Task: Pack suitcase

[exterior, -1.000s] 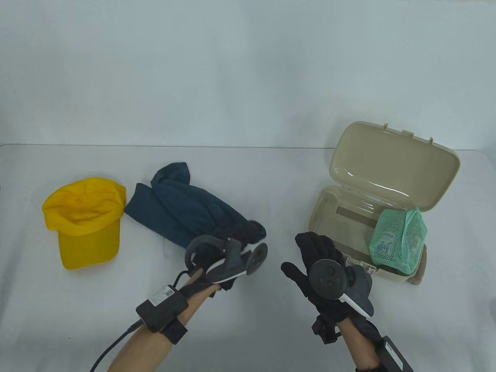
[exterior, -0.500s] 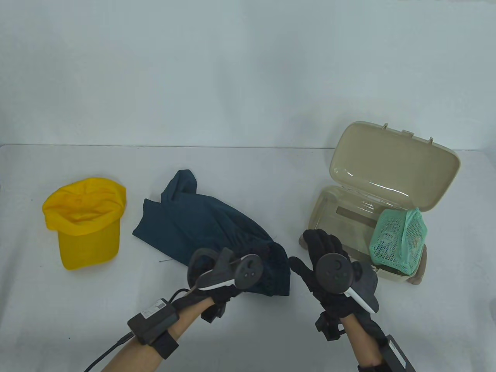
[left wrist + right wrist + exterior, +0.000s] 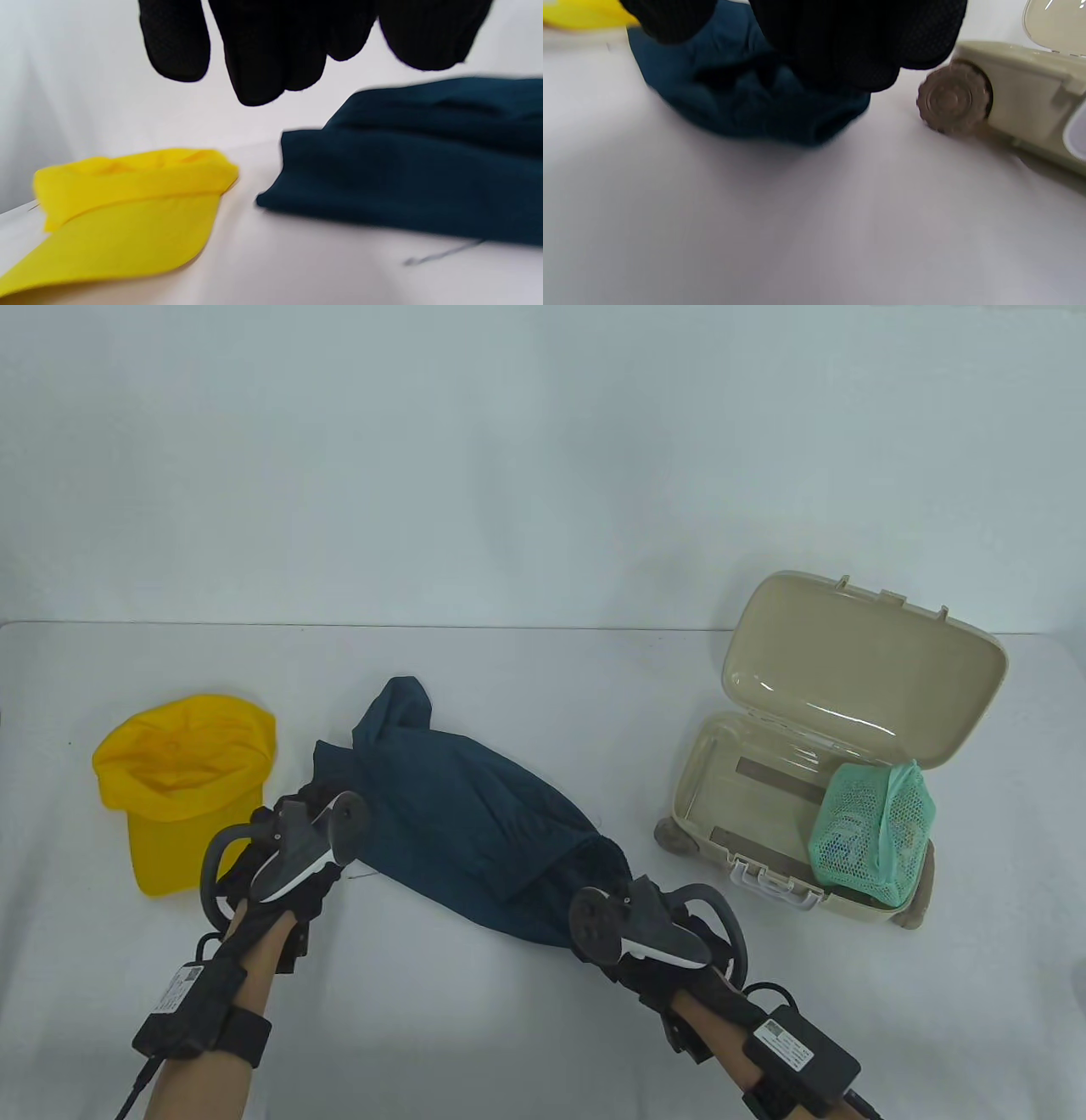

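Since the frame half a second earlier, both hands had shifted: the left hand (image 3: 280,857) had gone from the garment's near end to its left edge, and the right hand (image 3: 653,933) had dropped from beside the suitcase to the garment's near right end.

Item: dark teal garment (image 3: 475,814), crumpled, lying flat at mid-table between cap and suitcase.
Left hand: the wrist view showed its fingers (image 3: 258,63) hanging loosely, spread, above the cloth and gripping nothing.
Right hand: low over the garment's bunched end; its fingers (image 3: 852,46) were close to the cloth, blurred, and whether they pinched it could not be told.
Suitcase (image 3: 857,704): beige, small, wheeled, lid propped open, to the right of the garment and apart from it.
Contents: green mesh pouch (image 3: 874,836) in the near right corner of the case.
Yellow cap (image 3: 182,780): left of the garment, close beside the left hand.
Surface: white table (image 3: 509,1018).
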Demonstrator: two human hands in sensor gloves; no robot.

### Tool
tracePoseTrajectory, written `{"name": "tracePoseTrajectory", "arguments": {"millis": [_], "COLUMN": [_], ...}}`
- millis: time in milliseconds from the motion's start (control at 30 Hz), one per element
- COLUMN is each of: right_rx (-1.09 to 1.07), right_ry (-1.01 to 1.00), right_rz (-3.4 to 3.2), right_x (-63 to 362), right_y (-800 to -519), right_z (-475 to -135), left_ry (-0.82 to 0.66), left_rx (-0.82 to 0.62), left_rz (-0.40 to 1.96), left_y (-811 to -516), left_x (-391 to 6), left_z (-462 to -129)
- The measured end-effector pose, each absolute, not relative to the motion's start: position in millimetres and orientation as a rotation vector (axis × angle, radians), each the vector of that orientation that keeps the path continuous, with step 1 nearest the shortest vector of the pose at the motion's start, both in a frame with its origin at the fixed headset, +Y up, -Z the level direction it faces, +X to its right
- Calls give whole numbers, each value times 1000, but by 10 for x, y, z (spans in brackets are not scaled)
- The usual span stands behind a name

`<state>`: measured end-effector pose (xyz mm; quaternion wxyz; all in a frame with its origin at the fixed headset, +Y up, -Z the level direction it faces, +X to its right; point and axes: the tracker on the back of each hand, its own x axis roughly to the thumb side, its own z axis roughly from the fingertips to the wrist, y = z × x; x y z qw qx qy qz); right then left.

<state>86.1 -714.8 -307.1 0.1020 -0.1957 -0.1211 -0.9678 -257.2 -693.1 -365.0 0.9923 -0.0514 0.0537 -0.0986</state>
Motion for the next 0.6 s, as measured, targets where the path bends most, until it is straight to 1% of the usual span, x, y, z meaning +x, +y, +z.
{"name": "tracePoseTrajectory", "arguments": {"millis": [67,133,267,467,533,600], "right_rx": [-549,-536,-511,-484,-480,-478], "right_ry": [-362,-422,-469,-478,-479,-477], "right_rz": [-2815,-2799,-2758,-2713,-2709,-2705], "right_x": [882,904,949,1000,1008,1003], "right_y": [-7272,-7341,-7431,-7443,-7446,-7451], "right_z": [-3080,-3100,-3137,-3174,-3177,-3175], "left_ry": [126,113,76,25,24,23], "left_rx": [-151,-211,-289,-437,-465,-449], "left_rz": [-239,-248,-259,-232,-218,-221], "left_y": [-7036,-7114,-7242,-7463,-7510,-7504], "left_x": [-2675,-2713,-2685,-2574,-2561,-2559], "left_z": [-3685,-3726,-3839,-4035,-4059,-4058]}}
